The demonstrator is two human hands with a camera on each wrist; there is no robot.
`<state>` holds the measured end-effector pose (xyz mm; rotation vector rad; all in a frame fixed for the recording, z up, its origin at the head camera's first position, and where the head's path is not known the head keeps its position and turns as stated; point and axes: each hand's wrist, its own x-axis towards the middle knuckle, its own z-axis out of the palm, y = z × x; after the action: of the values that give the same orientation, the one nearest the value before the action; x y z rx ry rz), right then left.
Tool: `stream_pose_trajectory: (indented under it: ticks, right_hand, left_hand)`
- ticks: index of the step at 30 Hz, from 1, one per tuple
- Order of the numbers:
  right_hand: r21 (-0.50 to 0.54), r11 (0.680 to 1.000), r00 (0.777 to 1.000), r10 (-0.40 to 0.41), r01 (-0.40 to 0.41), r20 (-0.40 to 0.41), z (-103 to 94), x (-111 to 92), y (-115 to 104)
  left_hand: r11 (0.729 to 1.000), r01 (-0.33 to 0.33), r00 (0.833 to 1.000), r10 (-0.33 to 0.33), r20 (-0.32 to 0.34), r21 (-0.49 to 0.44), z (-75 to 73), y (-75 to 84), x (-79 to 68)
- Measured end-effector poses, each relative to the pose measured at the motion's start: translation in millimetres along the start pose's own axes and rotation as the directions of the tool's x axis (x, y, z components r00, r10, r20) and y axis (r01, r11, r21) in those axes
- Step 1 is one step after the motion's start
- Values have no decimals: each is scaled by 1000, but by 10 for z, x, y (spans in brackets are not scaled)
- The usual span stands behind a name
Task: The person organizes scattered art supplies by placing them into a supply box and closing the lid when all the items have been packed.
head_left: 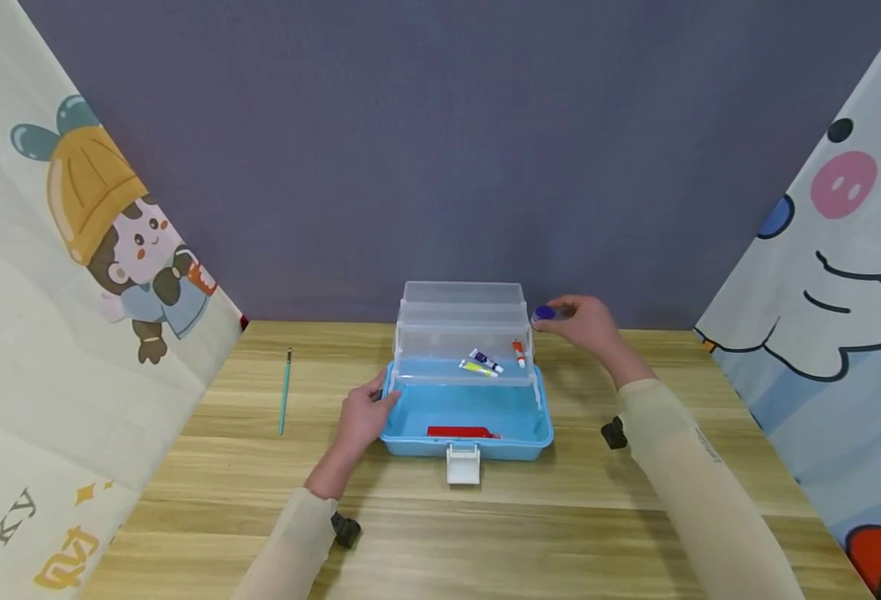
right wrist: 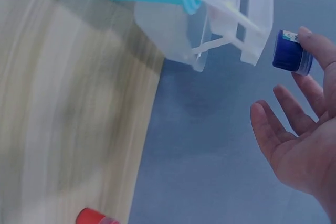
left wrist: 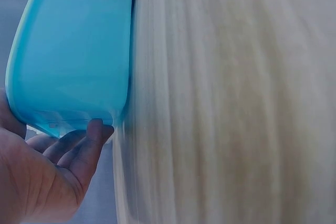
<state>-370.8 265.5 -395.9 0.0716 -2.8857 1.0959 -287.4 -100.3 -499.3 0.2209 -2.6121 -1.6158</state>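
Observation:
A light-blue storage box (head_left: 500, 451) stands with clear folding trays (head_left: 425, 342) raised at its back. My left hand (head_left: 361, 419) grips its left side, thumb over the rim; in the left wrist view the fingers (left wrist: 84, 156) bend against the outer wall. My right hand (head_left: 578, 321) pinches a small jar of dark-blue paint (right wrist: 287, 52) between thumb and forefinger, up beside the trays' right end, its other fingers spread. Lying in a tray are a purple paint tube (head_left: 486, 360), a yellow paint tube (head_left: 478, 368) and an orange paint tube (head_left: 518, 353). The box's bottom holds a red tube (head_left: 457, 432).
A teal paintbrush (head_left: 285, 392) lies on the wooden table (head_left: 440, 533) to the left. The box's white latch (head_left: 463, 467) hangs down in front. A red-capped jar (right wrist: 90, 216) shows at the lower edge of the right wrist view. A grey curtain (head_left: 440, 150) hangs behind the table.

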Motion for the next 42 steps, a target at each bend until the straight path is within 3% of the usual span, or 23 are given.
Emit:
stream_pose_trajectory:
  ticks: [12,18,30,42]
  right_hand:
    - [-4,999,998,-42,42,45,42,133,-247]
    - [-8,1000,998,-25,26,58,58,191,-337]
    - [-36,999,998,25,-23,51,105,264,-373]
    - [-52,999,998,15,-12,55,152,279,-355]
  left_hand:
    - [1000,1,1000,-1,9,-4,6,7,-8]
    - [1000,-14,1000,14,4,4,5,9,1]
    - [1000,-8,1000,9,20,-15,-13,29,-2]
    - [1000,-6,1000,6,21,-5,-27,45,-25]
